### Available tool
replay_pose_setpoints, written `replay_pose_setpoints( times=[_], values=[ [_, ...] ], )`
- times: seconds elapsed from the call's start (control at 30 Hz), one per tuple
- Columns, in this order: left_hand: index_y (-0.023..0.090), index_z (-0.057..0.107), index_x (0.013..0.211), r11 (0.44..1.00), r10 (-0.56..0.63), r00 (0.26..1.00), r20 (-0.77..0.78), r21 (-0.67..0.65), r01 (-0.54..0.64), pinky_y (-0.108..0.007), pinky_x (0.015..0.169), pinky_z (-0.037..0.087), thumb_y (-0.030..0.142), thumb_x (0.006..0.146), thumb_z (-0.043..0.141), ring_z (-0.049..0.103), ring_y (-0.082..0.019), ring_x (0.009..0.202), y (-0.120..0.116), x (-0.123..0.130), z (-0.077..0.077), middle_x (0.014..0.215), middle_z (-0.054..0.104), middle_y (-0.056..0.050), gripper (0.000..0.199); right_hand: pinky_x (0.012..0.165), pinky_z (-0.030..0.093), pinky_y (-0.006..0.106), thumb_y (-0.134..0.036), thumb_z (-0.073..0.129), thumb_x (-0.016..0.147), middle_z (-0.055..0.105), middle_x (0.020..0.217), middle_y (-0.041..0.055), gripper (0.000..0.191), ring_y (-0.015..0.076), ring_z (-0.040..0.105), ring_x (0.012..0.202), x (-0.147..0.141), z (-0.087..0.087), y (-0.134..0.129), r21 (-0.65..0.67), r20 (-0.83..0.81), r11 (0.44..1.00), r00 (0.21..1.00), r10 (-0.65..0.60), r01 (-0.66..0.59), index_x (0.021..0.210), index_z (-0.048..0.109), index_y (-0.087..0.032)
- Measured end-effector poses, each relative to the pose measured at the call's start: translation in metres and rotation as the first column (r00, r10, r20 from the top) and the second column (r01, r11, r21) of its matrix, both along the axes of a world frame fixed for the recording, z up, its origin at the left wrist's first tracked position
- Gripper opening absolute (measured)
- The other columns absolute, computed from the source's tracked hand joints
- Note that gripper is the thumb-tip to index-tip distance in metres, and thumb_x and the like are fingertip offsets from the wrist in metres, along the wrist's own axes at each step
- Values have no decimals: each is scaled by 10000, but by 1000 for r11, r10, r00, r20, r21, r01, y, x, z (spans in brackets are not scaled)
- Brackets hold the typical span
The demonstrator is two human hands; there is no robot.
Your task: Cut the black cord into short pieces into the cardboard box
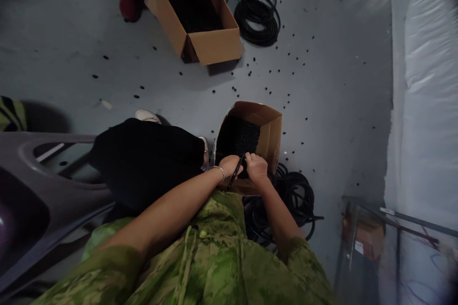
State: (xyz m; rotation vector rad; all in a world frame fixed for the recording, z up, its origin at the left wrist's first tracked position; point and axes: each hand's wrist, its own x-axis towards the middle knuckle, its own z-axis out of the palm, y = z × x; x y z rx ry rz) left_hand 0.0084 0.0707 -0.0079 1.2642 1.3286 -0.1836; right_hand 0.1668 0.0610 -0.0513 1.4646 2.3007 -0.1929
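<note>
Below me stands an open cardboard box [274,140] with many small black pieces [246,136] heaped inside. Over its near side, my left hand [230,166] is closed around a slender black rod-like thing [235,173], which slants up to the right; its exact kind does not show. My right hand [256,167] is closed close to the upper end of that thing, fingertips pinched together. What the right fingers grip, if anything, is too small or hidden to make out.
A coil of black hose [295,195] lies right of the box. Farther off are a larger carton [214,47] of dark pieces and another hose coil [257,14]. Small black bits dot the floor. A grey plastic chair [71,162] is at left, a glass-sided frame [361,243] at right.
</note>
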Motion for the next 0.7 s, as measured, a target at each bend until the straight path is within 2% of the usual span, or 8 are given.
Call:
replay_pose_setpoints(
  times=[0.1, 0.2, 0.33, 0.43, 0.5, 0.7],
  values=[
    [105, 681, 605, 998, -23, 999, -31, 55, 25, -194, 571, 516, 119, 677, 558, 713, -178, 636, 2, -1, 4, 655, 727, -101, 143, 778, 403, 299, -233, 360, 1040, 672, 1063, 135, 371, 216, 602, 961, -1, -3, -1, 19, -3, 999, 1000, -29, 29, 1342, 564, -165],
    [104, 667, 598, 999, -5, 1000, -14, 47, 6, -200, 565, 517, 123, 698, 553, 711, -178, 623, 2, -1, 1, 667, 731, -110, 153, 768, 399, 300, -238, 352, 1041, 672, 1039, 126, 372, 215, 600, 946, -3, -6, -3, 41, -6, 998, 999, -41, 41, 1336, 570, -173],
    [100, 652, 631, 989, 130, 991, 35, -68, -127, -202, 539, 512, 153, 743, 562, 683, -161, 556, 1, 2, -6, 635, 716, -105, 154, 761, 391, 306, -235, 371, 1031, 668, 1020, 126, 378, 218, 588, 931, -2, -11, -3, 63, -20, 998, 999, -26, 28, 1338, 581, -170],
    [93, 635, 666, 937, 306, 948, 94, -208, -281, -198, 480, 469, 219, 818, 541, 627, -141, 480, 1, 6, -6, 552, 664, -91, 219, 758, 381, 312, -233, 379, 1028, 667, 1013, 124, 382, 220, 576, 927, -1, -13, -1, 89, -30, 996, 999, -19, 21, 1343, 585, -171],
    [100, 621, 690, 896, 385, 914, 124, -289, -338, -190, 447, 427, 270, 849, 547, 581, -122, 439, 2, 8, -3, 496, 621, -61, 244, 759, 372, 316, -238, 377, 1031, 667, 1007, 123, 382, 223, 570, 931, -1, -12, 1, 99, -36, 995, 999, -14, 18, 1342, 589, -173],
    [110, 581, 677, 853, 442, 888, 131, -367, -371, -194, 418, 367, 318, 855, 580, 527, -108, 402, 2, 8, 5, 452, 574, -35, 274, 773, 353, 329, -234, 377, 1032, 672, 1033, 135, 376, 236, 551, 958, 1, -8, 3, 100, -64, 995, 998, 27, -20, 1319, 611, -169]
  ],
)
